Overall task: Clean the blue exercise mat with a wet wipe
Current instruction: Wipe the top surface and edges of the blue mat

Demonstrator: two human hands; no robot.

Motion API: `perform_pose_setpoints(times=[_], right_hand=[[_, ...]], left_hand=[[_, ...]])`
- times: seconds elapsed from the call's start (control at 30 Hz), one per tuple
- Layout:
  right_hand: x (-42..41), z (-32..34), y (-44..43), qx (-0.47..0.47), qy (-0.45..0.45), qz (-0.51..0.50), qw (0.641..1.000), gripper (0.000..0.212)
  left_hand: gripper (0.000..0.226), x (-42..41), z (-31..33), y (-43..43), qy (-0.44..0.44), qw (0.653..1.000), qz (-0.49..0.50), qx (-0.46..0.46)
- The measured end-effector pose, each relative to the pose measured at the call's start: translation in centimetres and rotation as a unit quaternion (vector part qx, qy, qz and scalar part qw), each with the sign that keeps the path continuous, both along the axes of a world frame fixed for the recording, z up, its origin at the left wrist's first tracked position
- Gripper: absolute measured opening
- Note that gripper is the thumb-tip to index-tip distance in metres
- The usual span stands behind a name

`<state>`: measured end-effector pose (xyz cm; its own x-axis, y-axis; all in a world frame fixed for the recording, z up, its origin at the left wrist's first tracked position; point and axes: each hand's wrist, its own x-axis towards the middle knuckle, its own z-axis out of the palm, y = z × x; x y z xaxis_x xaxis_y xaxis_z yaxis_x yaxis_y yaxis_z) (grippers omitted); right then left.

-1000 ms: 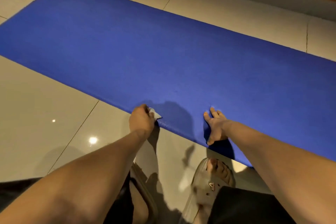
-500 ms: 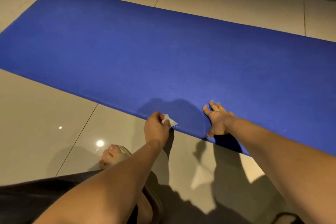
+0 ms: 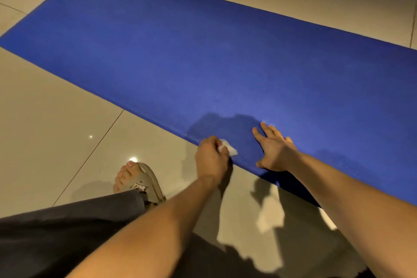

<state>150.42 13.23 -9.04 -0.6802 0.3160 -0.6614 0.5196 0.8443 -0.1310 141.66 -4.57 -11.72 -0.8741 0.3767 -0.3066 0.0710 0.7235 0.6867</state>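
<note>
**A:** What's closest?

**B:** A dark trouser leg (image 3: 67, 223) and a foot in a beige sandal (image 3: 137, 184), on the glossy tiled floor (image 3: 56, 119).

**A:** And the hands?

**B:** Just beyond. The left hand (image 3: 212, 159) has its fingers curled round a white wet wipe (image 3: 228, 149), held against the near edge of the blue exercise mat (image 3: 203, 56). The right hand (image 3: 275, 153) lies flat just beside it, fingers straight and spread on the mat, holding nothing.

**A:** Where's the mat?

**B:** Unrolled flat on the floor, running diagonally from upper left to lower right. There are more tiles past its far edge.
</note>
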Motion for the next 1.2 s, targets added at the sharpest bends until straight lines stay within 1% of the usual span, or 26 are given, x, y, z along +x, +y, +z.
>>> perform_pose_setpoints(times=[0.13, 0.2, 0.27, 0.3, 0.4, 0.47, 0.53, 0.57, 0.63, 0.7, 0.8, 0.83, 0.9, 0.97, 1.0, 1.07, 1.1, 1.17, 1.2], right_hand=[[0.1, 0.0, 0.0, 0.01, 0.007, 0.022, 1.0, 0.105], [0.2, 0.0, 0.0, 0.013, 0.01, 0.029, 0.999, 0.104], [0.2, 0.0, 0.1, 0.015, 0.015, 0.033, 0.999, 0.105], [0.2, -0.1, 0.1, 0.012, 0.017, 0.034, 0.999, 0.105], [0.5, -0.2, 0.9, -0.005, 0.028, 0.038, 0.999, 0.106], [0.4, 0.1, 2.0, -0.018, 0.029, 0.043, 0.998, 0.105], [-0.1, 0.8, 3.0, 0.008, 0.035, 0.053, 0.998, 0.101], [-0.4, 1.0, 3.4, 0.033, 0.043, 0.044, 0.998, 0.101], [-0.7, 1.2, 3.6, 0.066, 0.039, 0.007, 0.997, 0.113], [-0.5, 0.9, 3.2, 0.062, -0.005, 0.003, 0.998, 0.13], [-0.4, 0.3, 2.8, 0.062, -0.038, 0.017, 0.997, 0.138], [-0.5, 0.3, 2.8, 0.062, -0.041, 0.017, 0.997, 0.139], [-0.6, 0.2, 2.8, 0.064, -0.045, 0.02, 0.997, 0.141], [-0.7, 0.2, 2.8, 0.066, -0.047, 0.021, 0.997, 0.141], [-0.7, 0.1, 2.8, 0.064, -0.048, 0.021, 0.997, 0.141], [-0.7, 0.0, 2.8, 0.057, -0.051, 0.017, 0.997, 0.142], [-0.7, -0.1, 2.9, 0.053, -0.05, 0.014, 0.997, 0.142], [-0.7, -0.2, 3.0, 0.051, -0.049, 0.012, 0.997, 0.141], [-0.7, -0.2, 3.0, 0.05, -0.048, 0.013, 0.998, 0.141]], left_hand=[[0.006, -6.2, 0.7, -1.7, 0.053, 0.994, 0.088, -0.04], [0.004, -6.7, 0.7, -1.8, 0.07, 0.992, 0.09, -0.055], [0.006, -4.4, 0.4, -1.0, 0.08, 0.994, 0.042, -0.056], [0.008, -2.4, 0.1, -0.3, 0.081, 0.996, 0.009, -0.04], [0.013, 3.3, 0.0, 1.7, 0.072, 0.988, -0.14, -0.007], [0.016, 4.0, 0.0, 2.1, 0.087, 0.975, -0.206, -0.01], [0.011, 2.0, 0.0, 1.5, 0.114, 0.968, -0.221, -0.029], [0.009, 0.4, 0.1, 1.1, 0.127, 0.967, -0.217, -0.045], [0.009, -3.7, 0.5, 0.0, 0.163, 0.967, -0.176, -0.081], [0.012, -8.0, 1.0, -1.1, 0.202, 0.963, -0.128, -0.123], [0.02, -12.4, 1.3, -2.2, 0.234, 0.951, -0.066, -0.191], [0.021, -12.5, 1.3, -2.1, 0.224, 0.955, -0.043, -0.191], [0.016, -10.5, 1.5, -1.3, 0.193, 0.969, -0.028, -0.152], [0.01, -6.7, 1.3, -0.2, 0.181, 0.971, -0.085, -0.128], [0.01, -4.6, 1.0, 0.4, 0.174, 0.969, -0.128, -0.124], [0.017, -0.6, 0.2, 1.4, 0.17, 0.961, -0.208, -0.072], [0.019, 1.0, -0.2, 1.8, 0.181, 0.948, -0.256, -0.051], [0.013, 2.4, -0.5, 1.9, 0.209, 0.91, -0.356, -0.033], [0.017, 2.1, -0.6, 1.7, 0.228, 0.892, -0.389, -0.035]])
